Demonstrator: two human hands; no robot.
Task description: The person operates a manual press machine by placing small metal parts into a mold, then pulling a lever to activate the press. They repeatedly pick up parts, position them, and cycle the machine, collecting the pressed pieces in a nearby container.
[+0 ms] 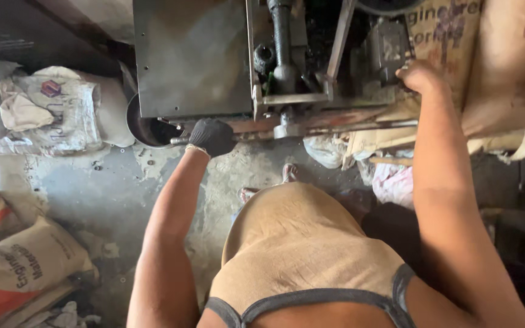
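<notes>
My left hand (212, 136) wears a black knitted glove and is closed around a metal bar or handle (176, 141) at the lower front edge of a dark, greasy machine (192, 58). My right hand (419, 76) is bare and rests against the machine's right side, beside a small grey block-shaped part (390, 48); what its fingers grip is hidden. A vertical black shaft (282, 36) runs down the machine's middle. My knees and tan shorts fill the bottom of the view.
A dark round bucket (144, 124) stands under the machine's left side. White printed sacks (50, 109) lie at left, tan paper sacks (25, 267) at bottom left, and tan sacking (505, 73) hangs at right. The concrete floor (92, 188) is stained.
</notes>
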